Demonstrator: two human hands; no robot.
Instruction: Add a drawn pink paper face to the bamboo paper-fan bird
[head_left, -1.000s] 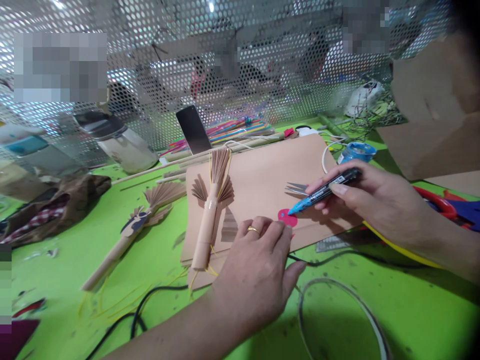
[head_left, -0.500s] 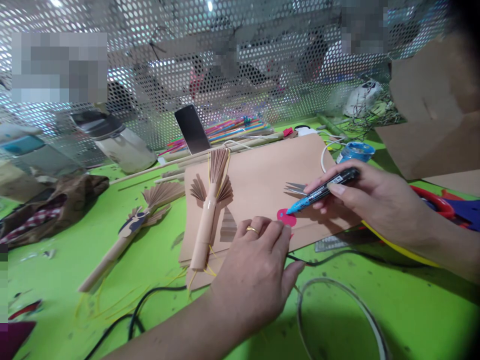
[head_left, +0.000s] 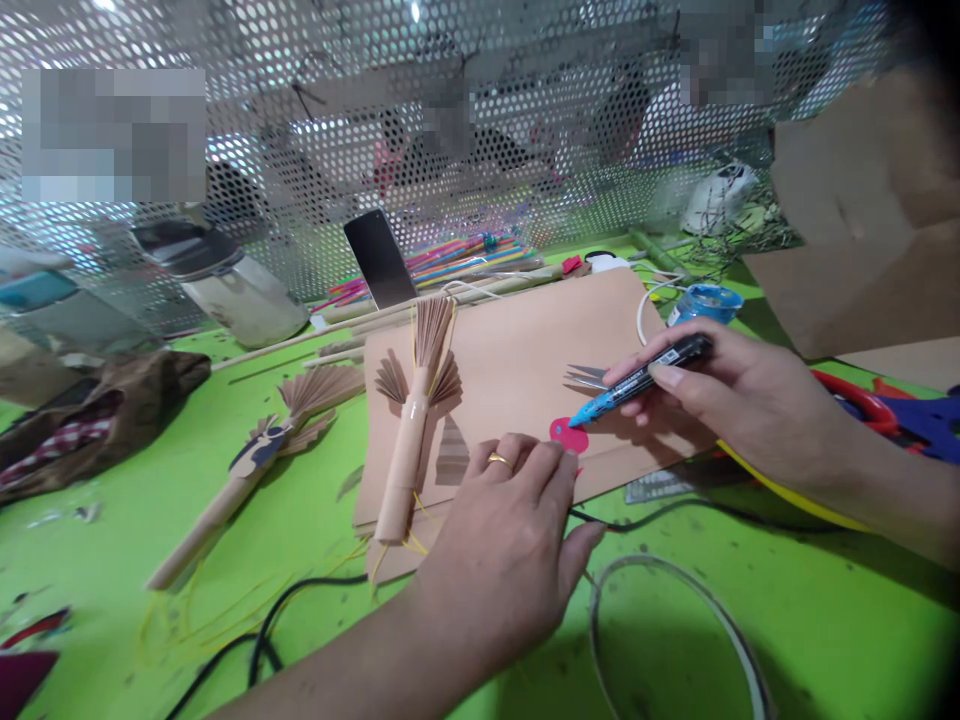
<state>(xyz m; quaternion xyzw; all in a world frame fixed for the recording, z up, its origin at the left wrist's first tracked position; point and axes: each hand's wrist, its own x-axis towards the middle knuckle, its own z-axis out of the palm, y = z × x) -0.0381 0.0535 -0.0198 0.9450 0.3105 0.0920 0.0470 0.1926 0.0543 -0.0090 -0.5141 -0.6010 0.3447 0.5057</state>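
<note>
Marker (head_left: 646, 377) and pink cutout (head_left: 564, 434) slightly further left in view.

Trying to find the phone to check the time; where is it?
In the head view the phone stands tilted by the perforated screen at the back, left of the coloured straws and behind the tan sheet.

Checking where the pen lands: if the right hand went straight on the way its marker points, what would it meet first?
Probably the pink paper piece on the tan sheet, close under the tip of the marker in the right hand. The left hand lies just beyond.
</note>
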